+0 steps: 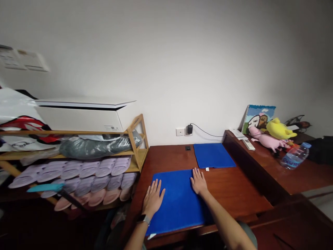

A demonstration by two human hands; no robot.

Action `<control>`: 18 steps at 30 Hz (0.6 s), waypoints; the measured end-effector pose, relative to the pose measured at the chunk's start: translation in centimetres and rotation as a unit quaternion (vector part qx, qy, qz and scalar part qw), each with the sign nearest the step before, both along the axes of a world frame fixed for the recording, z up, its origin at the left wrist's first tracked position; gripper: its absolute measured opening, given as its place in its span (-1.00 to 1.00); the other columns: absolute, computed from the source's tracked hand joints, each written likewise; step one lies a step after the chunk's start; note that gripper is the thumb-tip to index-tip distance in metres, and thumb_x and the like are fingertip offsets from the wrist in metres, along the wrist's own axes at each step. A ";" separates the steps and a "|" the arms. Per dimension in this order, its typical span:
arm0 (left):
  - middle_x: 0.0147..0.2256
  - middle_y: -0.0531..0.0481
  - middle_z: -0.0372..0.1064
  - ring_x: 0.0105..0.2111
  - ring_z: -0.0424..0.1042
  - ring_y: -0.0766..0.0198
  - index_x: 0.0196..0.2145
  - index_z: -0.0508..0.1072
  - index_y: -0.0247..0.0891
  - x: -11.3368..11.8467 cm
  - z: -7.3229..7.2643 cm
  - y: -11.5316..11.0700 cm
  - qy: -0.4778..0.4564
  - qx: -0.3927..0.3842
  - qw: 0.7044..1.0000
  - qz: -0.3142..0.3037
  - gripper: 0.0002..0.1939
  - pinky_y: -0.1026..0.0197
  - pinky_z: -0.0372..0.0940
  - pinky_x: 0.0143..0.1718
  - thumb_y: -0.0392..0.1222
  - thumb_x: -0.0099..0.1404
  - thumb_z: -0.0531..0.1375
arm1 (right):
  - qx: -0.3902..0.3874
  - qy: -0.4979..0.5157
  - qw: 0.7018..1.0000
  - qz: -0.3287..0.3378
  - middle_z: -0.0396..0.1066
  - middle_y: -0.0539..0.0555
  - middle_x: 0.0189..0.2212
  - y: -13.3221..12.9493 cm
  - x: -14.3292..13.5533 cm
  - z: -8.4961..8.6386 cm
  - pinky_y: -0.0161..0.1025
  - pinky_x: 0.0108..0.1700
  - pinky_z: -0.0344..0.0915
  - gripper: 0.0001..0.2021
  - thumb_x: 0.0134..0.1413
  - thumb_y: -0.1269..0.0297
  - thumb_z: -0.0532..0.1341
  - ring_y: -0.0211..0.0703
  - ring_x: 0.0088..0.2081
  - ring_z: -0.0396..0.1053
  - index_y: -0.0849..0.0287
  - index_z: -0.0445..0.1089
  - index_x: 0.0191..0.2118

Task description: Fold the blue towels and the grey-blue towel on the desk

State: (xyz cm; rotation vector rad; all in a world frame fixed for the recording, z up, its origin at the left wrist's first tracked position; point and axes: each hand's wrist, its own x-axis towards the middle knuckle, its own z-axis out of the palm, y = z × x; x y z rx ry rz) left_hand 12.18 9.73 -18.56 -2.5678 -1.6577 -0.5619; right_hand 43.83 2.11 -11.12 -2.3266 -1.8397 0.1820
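Note:
A blue cloth (177, 205) lies spread flat near the front of the brown wooden desk (166, 158), a white tag at its lower left corner. My left hand (153, 198) rests flat on its left edge, fingers stretched out, a watch on the wrist. On the cloth's upper right part lies my right hand (199, 182), palm down with fingers extended. Behind and to the right sits a second, smaller-looking blue cloth (213, 155), also flat, its white tag toward me. Neither hand grips anything.
At left stands a wooden rack (140, 139) with several slippers (99, 168) and a white box (83, 116). A raised surface at right holds a remote (249, 144), plush toys (270, 139) and a plastic bottle (295, 157). A black charger (190, 129) is plugged into the wall.

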 end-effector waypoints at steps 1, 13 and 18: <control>0.52 -0.27 0.18 0.52 0.18 -0.09 0.51 0.26 -0.28 0.1 0.1 0.1 -0.001 0.002 1.000 0.000 -0.28 -0.26 0.14 0.50 0.14 0.59 -0.09 | 0.017 -0.002 1.000 -0.005 -0.18 0.15 0.62 -0.9 -0.4 -0.2 0.10 0.62 -0.21 -0.33 0.56 0.12 -0.16 0.02 0.64 -0.20 0.27 -0.07 0.63; 0.50 -0.19 0.23 0.51 0.22 -0.02 0.50 0.29 -0.22 10.1 3.1 -4.7 -0.024 0.035 0.989 -0.145 -0.35 -0.19 0.16 0.51 0.08 0.64 -0.13 | -0.019 0.037 0.999 -0.020 -0.18 0.11 0.62 -6.0 -2.3 -1.1 0.04 0.62 -0.16 -0.33 0.57 0.13 -0.16 -0.01 0.63 -0.18 0.29 -0.06 0.63; 0.47 -0.21 0.28 0.48 0.28 -0.08 0.48 0.33 -0.17 10.8 2.1 -5.6 -0.014 0.002 0.988 -0.152 -0.35 -0.24 0.23 0.46 0.12 0.63 -0.09 | -0.017 0.045 0.999 -0.018 -0.20 0.12 0.62 -6.0 -2.2 -1.2 0.02 0.62 -0.19 -0.31 0.57 0.11 -0.17 -0.03 0.63 -0.20 0.32 -0.09 0.63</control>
